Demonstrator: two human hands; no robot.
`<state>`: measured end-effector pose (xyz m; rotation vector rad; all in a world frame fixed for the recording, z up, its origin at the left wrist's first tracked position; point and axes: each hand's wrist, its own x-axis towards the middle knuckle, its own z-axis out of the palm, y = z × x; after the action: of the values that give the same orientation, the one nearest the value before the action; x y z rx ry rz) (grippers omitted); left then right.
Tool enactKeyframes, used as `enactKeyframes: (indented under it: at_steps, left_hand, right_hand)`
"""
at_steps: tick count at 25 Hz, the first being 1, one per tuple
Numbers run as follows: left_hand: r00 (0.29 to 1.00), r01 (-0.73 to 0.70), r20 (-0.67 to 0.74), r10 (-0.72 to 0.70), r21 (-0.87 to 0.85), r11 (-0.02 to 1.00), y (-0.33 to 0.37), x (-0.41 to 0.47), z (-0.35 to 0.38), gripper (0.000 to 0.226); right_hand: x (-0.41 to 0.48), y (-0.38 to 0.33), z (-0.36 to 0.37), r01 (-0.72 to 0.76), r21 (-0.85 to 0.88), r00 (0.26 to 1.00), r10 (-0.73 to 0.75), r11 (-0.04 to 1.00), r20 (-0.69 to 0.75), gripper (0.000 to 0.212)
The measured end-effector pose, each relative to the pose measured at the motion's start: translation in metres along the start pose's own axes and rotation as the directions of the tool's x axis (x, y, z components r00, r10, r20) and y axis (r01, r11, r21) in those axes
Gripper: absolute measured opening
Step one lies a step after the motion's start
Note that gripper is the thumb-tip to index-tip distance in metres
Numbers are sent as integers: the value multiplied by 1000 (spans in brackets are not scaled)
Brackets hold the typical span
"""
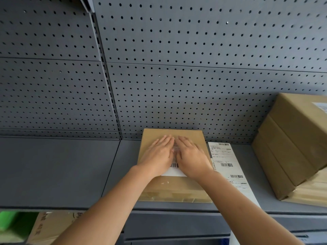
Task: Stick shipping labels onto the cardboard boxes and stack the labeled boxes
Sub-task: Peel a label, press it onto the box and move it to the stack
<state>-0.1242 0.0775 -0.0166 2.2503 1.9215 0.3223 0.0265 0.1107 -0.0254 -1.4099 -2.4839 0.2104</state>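
**A:** so what's the setup here?

**B:** grey metal shelf with a grey pegboard back wall full of little holes, split by a slotted upright. Mid-shelf there's a flat cardboard box pushed close to the back wall.

**A:** and the hands?

**B:** both flat, palms down, fingers together and stretched out. Left hand and right hand sit side by side on the box top, almost touching, pressing on a white shipping label. You only see a strip of it with a barcode between and below the hands.

**A:** anything else around?

**B:** a strip of more labels lies on the shelf just right of the box, hanging over the front edge. Far right is a stack of cardboard boxes, the top one with a label. Under the shelf, lower left, another carton with print and something green, too blurry to tell.
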Motion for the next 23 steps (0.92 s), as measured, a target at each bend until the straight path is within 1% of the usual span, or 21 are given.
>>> enactKeyframes:
  at_steps: [2, 4, 9, 12, 15, 17, 18, 20, 23]
  left_hand:
    - [999, 12, 45, -13, 28, 1000, -2, 1, 2, 55]
    - [998, 25, 49, -28, 52, 998, -5, 1, 6, 56]
    - [997, 65, 48, -68, 57, 996, -10, 0, 3, 58]
    - [993, 110, 41, -112, 50, 993, -18, -5, 0, 58]
    - [982, 185, 37, -187, 41, 982, -30, -11, -2, 59]
    - [979, 200, 33, -201, 24, 979, -31, -17, -4, 59]
    - [982, 186, 22, -186, 13, 983, -28, -22, -6, 59]
    - [994, 111, 4, -111, -15, 994, -15, -34, -6, 59]
    - [1000, -2, 26, 2, 2, 1000, 6, -57, -1, 58]
  right_hand:
    - [1, -2, 5, 20, -28, 998, -18, 999, 60, 51]
    - [1, -2, 8, 13, -60, 995, -8, 998, 95, 53]
    - [-2, 3, 5, -46, -83, 994, 54, 995, 98, 56]
    - [-4, 10, 1, -105, -58, 987, 111, 993, 114, 57]
    - [-6, 19, -4, -167, -44, 977, 171, 985, 125, 58]
    - [-10, 19, -8, -184, -27, 975, 186, 983, 125, 58]
    - [-14, 15, -9, -161, -22, 981, 162, 987, 110, 57]
    - [-25, 2, -10, -74, -5, 993, 74, 997, 90, 55]
    - [-46, -18, -5, 24, 31, 991, -28, 999, 130, 56]
